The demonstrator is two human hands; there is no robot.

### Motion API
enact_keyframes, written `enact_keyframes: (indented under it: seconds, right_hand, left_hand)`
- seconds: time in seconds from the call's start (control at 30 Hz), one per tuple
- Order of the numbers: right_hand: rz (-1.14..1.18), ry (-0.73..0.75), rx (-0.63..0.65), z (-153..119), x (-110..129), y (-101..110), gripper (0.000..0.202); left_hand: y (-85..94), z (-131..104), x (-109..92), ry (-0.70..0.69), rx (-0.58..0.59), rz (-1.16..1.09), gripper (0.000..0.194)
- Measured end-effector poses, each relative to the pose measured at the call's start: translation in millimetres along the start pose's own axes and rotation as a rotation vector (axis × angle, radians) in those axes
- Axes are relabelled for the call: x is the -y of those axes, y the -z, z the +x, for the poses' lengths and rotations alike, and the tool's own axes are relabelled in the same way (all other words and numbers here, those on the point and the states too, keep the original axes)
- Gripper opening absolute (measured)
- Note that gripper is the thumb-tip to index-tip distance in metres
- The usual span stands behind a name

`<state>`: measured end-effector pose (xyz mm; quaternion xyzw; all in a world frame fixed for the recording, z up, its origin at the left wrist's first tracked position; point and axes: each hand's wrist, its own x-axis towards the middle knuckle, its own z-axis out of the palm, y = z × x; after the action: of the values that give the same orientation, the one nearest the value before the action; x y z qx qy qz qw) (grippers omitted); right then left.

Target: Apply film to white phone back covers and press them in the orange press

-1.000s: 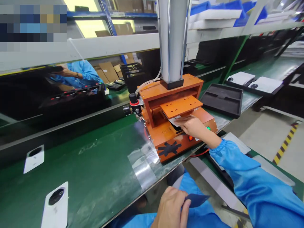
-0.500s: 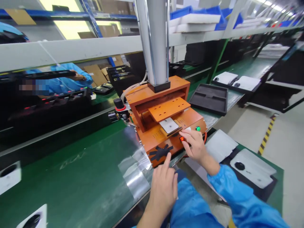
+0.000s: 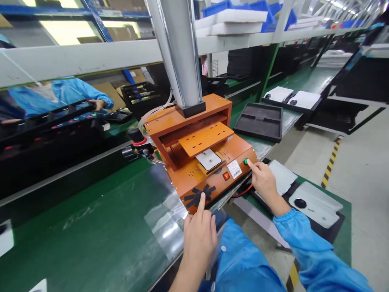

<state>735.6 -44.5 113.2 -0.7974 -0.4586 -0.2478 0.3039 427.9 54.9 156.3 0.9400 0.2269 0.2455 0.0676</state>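
An orange press machine stands on the green bench, with a small white plate lying in its lower fixture beneath a raised orange platen. My left hand is empty, its index finger stretched onto the black tape patch on the front panel. At the panel's right end, the outstretched index finger of my right hand touches the green button; that hand holds nothing either. Between the two hands, a lit red switch and a white label are visible.
Behind the press at right is a black divided tray. White panels lie on a low green surface beside my right arm. A pressure regulator sticks out left of the press. Across the bench, a person in blue handles a black tray.
My right hand has moved from the front of the fixture rightward to the green button, uncovering the label and switch. My left index finger has come onto the tape patch. The view has shifted slightly.
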Motion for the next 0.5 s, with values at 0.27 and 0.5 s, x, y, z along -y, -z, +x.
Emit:
enact_keyframes:
  seconds: [0.27, 0.5]
  right_hand:
    - [0.992, -0.496, 1.093, -44, 13, 102, 0.071]
    - [1.192, -0.885, 0.966, -119, 44, 99, 0.059]
  left_hand:
    - [21.4, -29, -36, -0.455, -0.355, -0.234, 0.016]
    - [-32.4, -35, -58, -0.691, -0.235, -0.315, 0.025]
